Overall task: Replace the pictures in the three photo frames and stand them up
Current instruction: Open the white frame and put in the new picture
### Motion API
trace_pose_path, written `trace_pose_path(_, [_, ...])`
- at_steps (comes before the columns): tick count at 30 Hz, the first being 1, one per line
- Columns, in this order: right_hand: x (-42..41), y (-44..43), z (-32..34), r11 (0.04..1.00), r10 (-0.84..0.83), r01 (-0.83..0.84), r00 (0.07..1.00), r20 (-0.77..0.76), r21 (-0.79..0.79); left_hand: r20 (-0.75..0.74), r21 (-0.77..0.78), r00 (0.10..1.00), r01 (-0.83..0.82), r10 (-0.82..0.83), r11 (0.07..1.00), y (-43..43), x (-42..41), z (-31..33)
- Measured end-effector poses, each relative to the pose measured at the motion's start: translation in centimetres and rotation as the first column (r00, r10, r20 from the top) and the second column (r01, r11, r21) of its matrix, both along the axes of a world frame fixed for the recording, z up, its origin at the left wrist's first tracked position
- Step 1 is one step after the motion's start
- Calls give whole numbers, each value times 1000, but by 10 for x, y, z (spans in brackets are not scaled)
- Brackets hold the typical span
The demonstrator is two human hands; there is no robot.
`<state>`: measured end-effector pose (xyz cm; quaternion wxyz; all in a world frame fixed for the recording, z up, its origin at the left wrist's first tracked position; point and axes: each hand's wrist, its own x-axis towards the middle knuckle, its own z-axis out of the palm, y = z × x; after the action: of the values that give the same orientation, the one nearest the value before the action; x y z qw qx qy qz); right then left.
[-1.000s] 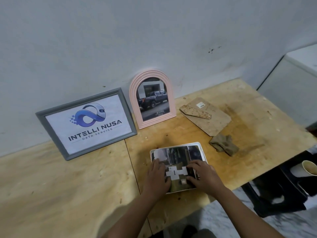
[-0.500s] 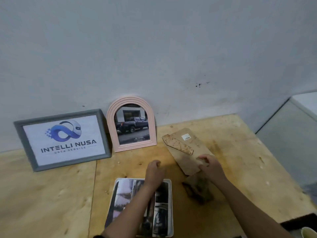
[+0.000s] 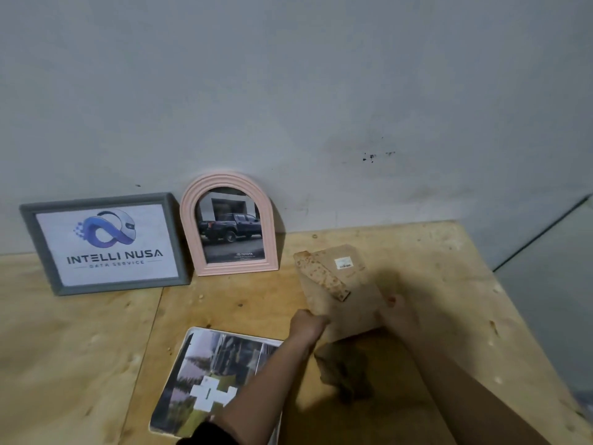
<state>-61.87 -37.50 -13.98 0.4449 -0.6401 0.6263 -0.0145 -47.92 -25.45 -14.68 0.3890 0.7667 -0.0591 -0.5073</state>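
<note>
A grey frame (image 3: 29, 229) with a logo print and a pink arched frame (image 3: 189, 220) with a truck photo stand against the wall. A white frame (image 3: 192, 335) lies flat near the table's front, a picture with a white paper piece resting in it. My left hand (image 3: 306, 324) grips the left edge of a brown backing board (image 3: 353, 290) with its stand strip. My right hand (image 3: 396, 311) holds the board's right edge. The board's near end looks raised off the table.
A crumpled brown cloth (image 3: 346, 370) lies under my forearms, just below the board. The plywood table (image 3: 80, 348) ends at the right, where a grey surface (image 3: 552, 284) sits lower. The wall closes the back.
Both hands left the white frame and reached right. They have taken hold of the brown backing board. The camera tilted up toward the wall.
</note>
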Motion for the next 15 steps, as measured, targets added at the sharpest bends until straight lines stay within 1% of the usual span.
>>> trace_pose_path(2, [-7,-3,2,999,12,-13,1000,9,49,22,-23,999,-46,46,999,1,-3,6])
trace_pose_path(4, [-15,-6,5,988,-2,-10,997,73,156,-13,-126,995,-102,101,987,3,-1,11])
trace_pose_path(5, [-20,-8,7,972,-16,-12,993,118,235,-72,-205,990,-132,120,970,5,1,15])
trace_pose_path(7, [-28,-5,18,921,-76,-21,970,233,389,-236,-342,961,-219,141,914,8,5,28])
trace_pose_path(9, [-34,7,32,862,-103,-105,921,375,495,-317,-414,935,-285,156,865,11,9,39])
trace_pose_path(11, [-35,22,46,840,-95,-194,866,491,506,-346,-455,920,-338,187,824,16,14,50])
trace_pose_path(12, [-33,28,49,838,-127,-199,834,536,508,-340,-467,920,-345,194,814,19,18,55])
trace_pose_path(13, [-31,35,53,849,-159,-188,800,578,494,-318,-482,928,-335,195,809,23,22,61])
trace_pose_path(15, [-27,46,57,887,-246,-92,734,633,452,-262,-522,949,-293,176,801,35,34,71])
